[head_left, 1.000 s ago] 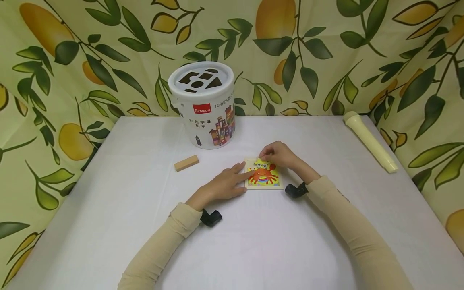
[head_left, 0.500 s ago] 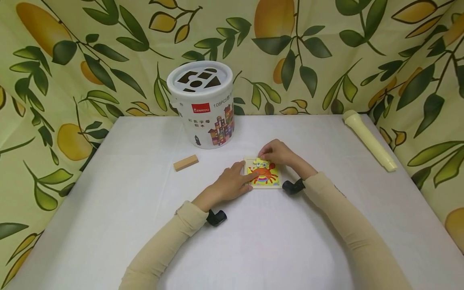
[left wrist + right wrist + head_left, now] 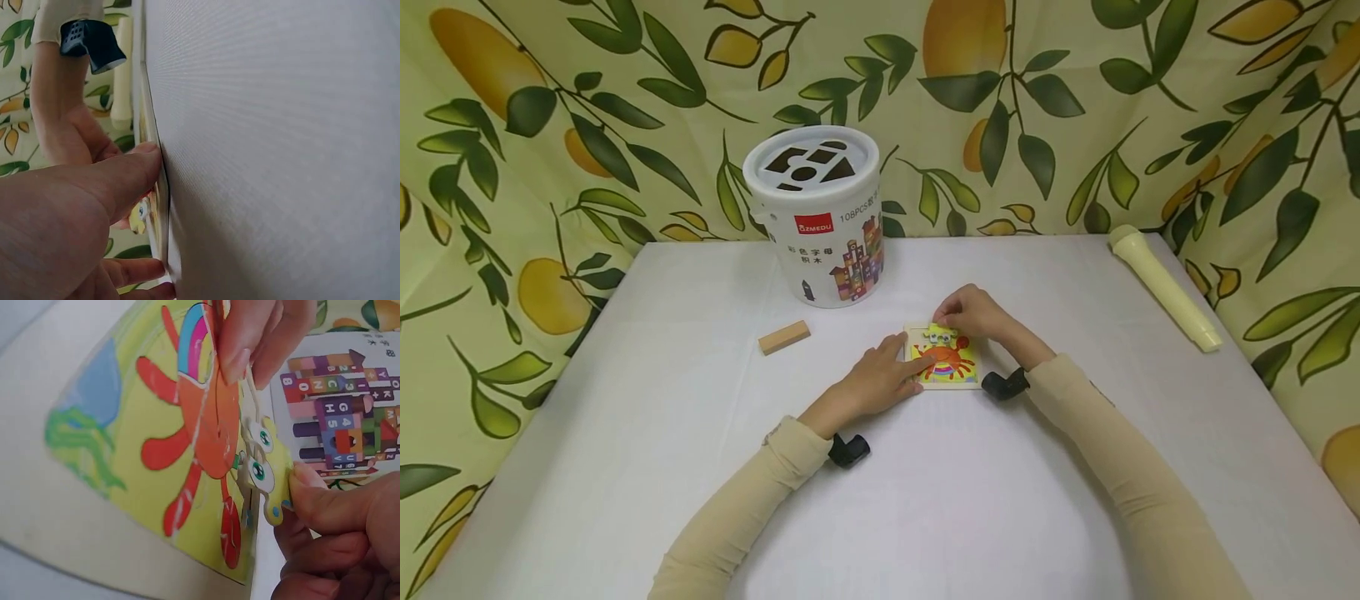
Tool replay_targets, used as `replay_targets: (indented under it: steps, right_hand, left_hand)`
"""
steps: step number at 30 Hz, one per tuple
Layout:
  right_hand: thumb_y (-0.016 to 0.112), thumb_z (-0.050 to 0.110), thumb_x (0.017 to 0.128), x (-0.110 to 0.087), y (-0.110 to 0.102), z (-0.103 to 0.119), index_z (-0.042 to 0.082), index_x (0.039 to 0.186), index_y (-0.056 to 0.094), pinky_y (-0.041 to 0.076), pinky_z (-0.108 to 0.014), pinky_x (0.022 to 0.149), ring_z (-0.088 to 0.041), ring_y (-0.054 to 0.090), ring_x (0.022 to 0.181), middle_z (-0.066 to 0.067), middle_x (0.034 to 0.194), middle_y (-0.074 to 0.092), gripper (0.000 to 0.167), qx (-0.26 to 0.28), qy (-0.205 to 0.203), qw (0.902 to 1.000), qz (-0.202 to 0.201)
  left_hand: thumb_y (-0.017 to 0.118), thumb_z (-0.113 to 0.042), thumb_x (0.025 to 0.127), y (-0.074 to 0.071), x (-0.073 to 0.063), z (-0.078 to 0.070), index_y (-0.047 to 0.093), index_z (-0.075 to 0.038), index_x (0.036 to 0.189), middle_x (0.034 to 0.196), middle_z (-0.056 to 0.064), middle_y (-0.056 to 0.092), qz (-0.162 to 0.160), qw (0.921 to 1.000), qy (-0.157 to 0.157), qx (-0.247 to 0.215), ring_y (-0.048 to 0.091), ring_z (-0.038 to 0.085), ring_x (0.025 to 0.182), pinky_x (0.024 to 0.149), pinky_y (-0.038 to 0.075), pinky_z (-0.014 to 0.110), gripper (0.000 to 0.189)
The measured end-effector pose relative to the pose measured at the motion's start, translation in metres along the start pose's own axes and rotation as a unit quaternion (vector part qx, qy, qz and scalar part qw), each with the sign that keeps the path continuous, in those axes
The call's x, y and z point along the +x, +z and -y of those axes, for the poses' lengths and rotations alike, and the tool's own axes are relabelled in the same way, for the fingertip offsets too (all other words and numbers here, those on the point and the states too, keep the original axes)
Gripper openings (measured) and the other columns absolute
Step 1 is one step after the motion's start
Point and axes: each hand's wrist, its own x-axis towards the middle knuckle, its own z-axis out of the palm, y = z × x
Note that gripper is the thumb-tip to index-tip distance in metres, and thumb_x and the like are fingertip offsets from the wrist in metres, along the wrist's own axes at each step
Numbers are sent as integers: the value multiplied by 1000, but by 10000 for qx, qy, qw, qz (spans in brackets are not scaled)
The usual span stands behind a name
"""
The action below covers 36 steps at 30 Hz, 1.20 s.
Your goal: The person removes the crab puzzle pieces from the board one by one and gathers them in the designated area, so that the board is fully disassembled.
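Observation:
A small square wooden jigsaw puzzle board (image 3: 37,506) with a red crab picture (image 3: 215,434) on a yellow ground lies on the table. My left hand (image 3: 874,381) rests over its left side, fingers spread and fairly straight. One of those fingers (image 3: 240,337) presses on the crab, while others touch the board's edge. At the upper edge, my right hand (image 3: 976,318) pinches a yellow puzzle piece (image 3: 279,472) with the crab's eyes between thumb and fingers. That piece is tilted, raised above the board at its top; whether its lower edge touches the board I cannot tell.
Behind the left hand lies a plain wooden block (image 3: 784,337). A white bucket (image 3: 820,242) with shaped holes in its lid stands at the back. At the right is a cream toy microphone (image 3: 1165,287). Patterned cloth (image 3: 1037,125) hangs behind the white-covered table (image 3: 925,500).
My left hand has slid slightly right, farther over the board. The right hand has shifted slightly upward in the head view, still pinching the yellow puzzle piece.

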Motion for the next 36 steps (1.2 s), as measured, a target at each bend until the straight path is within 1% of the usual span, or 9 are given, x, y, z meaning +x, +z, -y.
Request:
replay_targets:
  steps: [5, 11, 14, 16, 21, 24, 28, 32, 36]
  right_hand:
    - [61, 17, 89, 2, -9, -6, 7, 100, 70, 45, -25, 72, -21, 52, 86, -11, 103, 66, 18, 203, 316, 9992, 115]
    - [61, 17, 88, -1, -20, -15, 6, 101, 69, 43, -24, 63, -21, 50, 84, -10, 101, 64, 18, 298, 296, 9988, 247]
    - [60, 16, 89, -4, -28, -24, 4, 101, 68, 42, -25, 64, -22, 49, 84, -10, 98, 62, 19, 308, 278, 9990, 146]
    - [59, 15, 90, -7, -34, -33, 2, 102, 67, 42, -26, 69, -22, 48, 86, -11, 98, 62, 20, 326, 274, 9991, 58]
    - [58, 15, 90, -17, -53, -63, -1, 107, 65, 41, -31, 80, -24, 48, 94, -14, 105, 61, 24, 415, 502, 9978, -135]
    - [58, 16, 90, -24, -61, -77, -2, 109, 63, 40, -32, 83, -24, 49, 96, -15, 107, 61, 26, 444, 589, 9971, -169]
    - [58, 15, 90, -29, -65, -90, -4, 109, 63, 41, -34, 84, -25, 49, 96, -16, 106, 61, 27, 385, 554, 9975, -186]
    - [58, 12, 89, -32, -65, -95, -4, 105, 65, 41, -34, 83, -26, 49, 95, -18, 104, 63, 24, 225, 587, 9976, -283]
    - [60, 9, 87, -34, -64, -95, -4, 101, 67, 42, -30, 75, -25, 50, 89, -18, 99, 65, 20, -42, 580, 9972, -471]
  left_hand:
    - [48, -39, 94, 0, 2, -3, 36, -32, 141, 151, 20, 18, 41, 10000, 45, -73, 22, 33, 138, 107, 31, 50, 49]
    - [48, -39, 94, 1, 0, -2, 35, -32, 141, 152, 19, 17, 39, 9999, -51, -158, 20, 33, 139, 108, 28, 51, 49]
    - [47, -39, 94, 2, -2, -2, 36, -31, 141, 152, 18, 16, 31, 9996, -113, -245, 19, 33, 140, 108, 27, 51, 49]
    - [47, -38, 94, 3, -4, -1, 36, -31, 141, 152, 18, 16, 4, 9995, -151, -290, 19, 34, 139, 109, 27, 51, 48]
    - [49, -37, 94, 3, -8, -1, 37, -31, 141, 152, 18, 18, -71, 9994, -116, -311, 21, 34, 139, 108, 28, 50, 49]
    - [50, -37, 93, 1, -10, -1, 37, -31, 141, 152, 18, 18, -94, 9994, -87, -334, 22, 33, 138, 108, 28, 50, 50]
    - [52, -37, 92, 1, -9, -1, 36, -31, 141, 152, 17, 17, -89, 9994, -110, -320, 21, 32, 139, 109, 26, 50, 51]
    - [51, -38, 92, 2, -8, -1, 36, -31, 141, 152, 16, 17, -90, 9992, -134, -378, 19, 32, 140, 110, 24, 50, 51]
    - [51, -38, 93, 3, -5, -1, 36, -32, 141, 152, 16, 16, -102, 9988, -132, -468, 19, 32, 140, 110, 23, 50, 51]
